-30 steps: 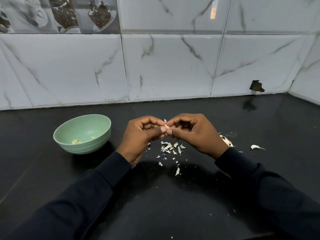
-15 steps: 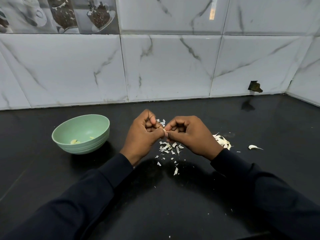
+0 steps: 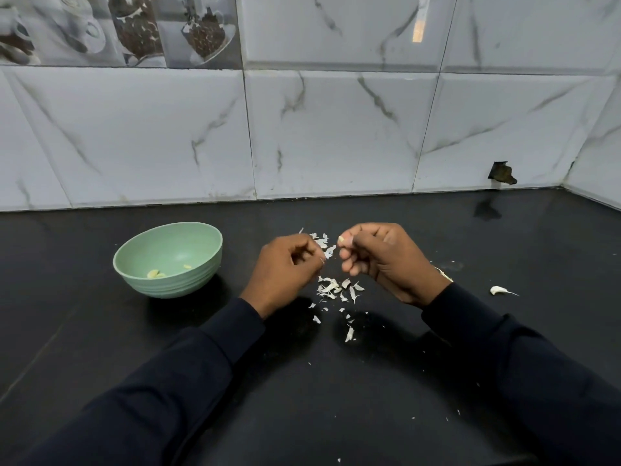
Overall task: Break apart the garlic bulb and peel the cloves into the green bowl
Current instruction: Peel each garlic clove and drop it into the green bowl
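Pinches garlic clove (image 3: pixel 342 239) in right hand (image 3: pixel 386 260) fingers, pale tip leftward, long axis mostly hidden. Curls left hand (image 3: pixel 285 270) fingers inward; cannot tell on what.

The left hand (image 3: pixel 285 264) and the right hand (image 3: pixel 383 260), joined at the fingertips a second ago, are now drawn apart, and a narrow gap is left between them. The small pale garlic clove (image 3: pixel 341 239) is now kept by the right hand alone, pinched at its upper fingertips. A papery white skin strip (image 3: pixel 330 251) is pulled away from it and pinched by the left hand. The loose white skin scraps (image 3: pixel 319 237) beyond the hands are more fully uncovered, while the heap of garlic skins (image 3: pixel 444 274) by the right wrist is now mostly hidden.
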